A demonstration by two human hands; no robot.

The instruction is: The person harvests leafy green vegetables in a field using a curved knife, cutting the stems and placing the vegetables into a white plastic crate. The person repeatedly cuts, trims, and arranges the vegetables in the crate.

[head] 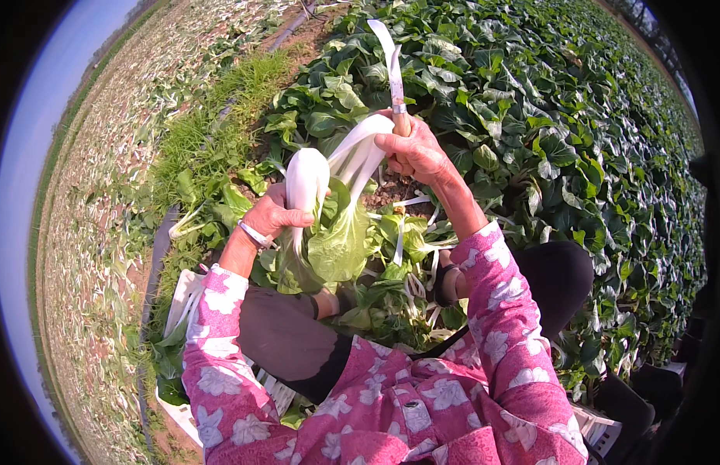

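My left hand (pixel 276 215) grips a head of bok choy (pixel 306 177), its white base turned up and its leaves hanging down. My right hand (pixel 415 148) is closed around the wooden handle of a harvesting knife (pixel 389 64), whose curved blade points up and away from me. That same hand also pinches the white stalks of a few outer bok choy leaves (pixel 354 145). Their green blades droop beside the head. Below my hands, loose leaves and cut stalks (pixel 415 285) lie on the ground between my feet.
A dense stand of bok choy (pixel 540 116) grows ahead and to the right. White plastic crates sit at my left side (pixel 183 415) and right side (pixel 595 427). A dark hose (pixel 156 273) runs along the left, beside grass (pixel 209 133) and a strip strewn with cut leaves (pixel 104 279).
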